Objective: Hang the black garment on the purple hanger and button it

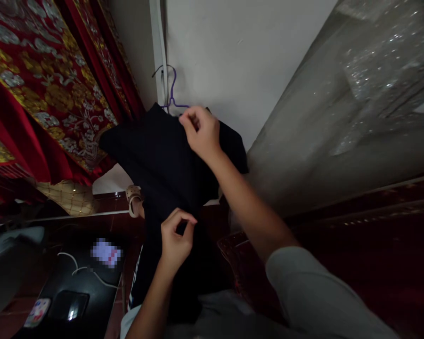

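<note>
A black garment (155, 160) hangs on a purple wire hanger (172, 92) hooked on a white pipe against the wall. My right hand (201, 132) is raised to the garment's neck by the hanger, its fingers pinched on the fabric there. My left hand (176, 238) is lower down at the garment's front, with thumb and fingers pinching a fold of the black cloth. The lower part of the garment drops out of sight behind my arms.
Red and gold embroidered fabric (45, 84) hangs at the left. A silvery sheer curtain (356, 103) fills the right. Below left is a dark table (70, 287) with a phone (37, 311), a white cable (77, 270) and a dark mouse-like object. A sandal (134, 200) lies on the floor.
</note>
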`<state>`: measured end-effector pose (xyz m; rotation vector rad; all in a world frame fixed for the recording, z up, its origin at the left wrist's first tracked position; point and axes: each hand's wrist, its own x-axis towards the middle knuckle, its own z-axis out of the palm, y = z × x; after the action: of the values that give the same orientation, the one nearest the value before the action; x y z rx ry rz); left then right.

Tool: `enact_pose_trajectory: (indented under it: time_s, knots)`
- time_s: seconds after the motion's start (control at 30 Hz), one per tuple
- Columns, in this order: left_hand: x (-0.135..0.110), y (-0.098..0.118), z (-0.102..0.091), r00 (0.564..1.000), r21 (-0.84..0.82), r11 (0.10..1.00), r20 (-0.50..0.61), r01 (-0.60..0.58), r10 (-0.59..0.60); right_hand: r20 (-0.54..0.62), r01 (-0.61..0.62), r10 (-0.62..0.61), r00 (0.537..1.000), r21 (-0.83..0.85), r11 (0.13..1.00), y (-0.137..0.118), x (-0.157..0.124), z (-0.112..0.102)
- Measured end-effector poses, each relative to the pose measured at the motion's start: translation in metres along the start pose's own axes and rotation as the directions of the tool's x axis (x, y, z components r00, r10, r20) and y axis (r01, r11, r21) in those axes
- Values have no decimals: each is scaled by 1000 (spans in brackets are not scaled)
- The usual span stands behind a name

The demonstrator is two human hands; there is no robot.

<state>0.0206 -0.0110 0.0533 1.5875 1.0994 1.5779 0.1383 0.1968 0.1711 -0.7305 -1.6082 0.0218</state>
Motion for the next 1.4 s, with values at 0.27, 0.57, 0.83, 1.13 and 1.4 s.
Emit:
enact_pose_trajectory:
  time_s: [0.27,0.57,0.83,1.13,1.4]
  knots:
    - [44,0,-18,955,163,942,18,-294,295,97,133,-129,987,-40,990,-7,25,2]
    - [216,41,-44,838,265,797,96,-542,538,115,136,-124,986,-100,986,-25,3,-17]
    - [225,45,-41,838,309,799,-10,-516,546,183,229,-198,963,-167,959,7,-21,6]
    - [308,-36,-183,914,503,846,-237,-174,329,522,185,-123,844,-69,980,32,-98,7]
    - [216,-91,-190,989,505,850,88,-150,122,597,96,-115,794,63,993,23,-116,3]
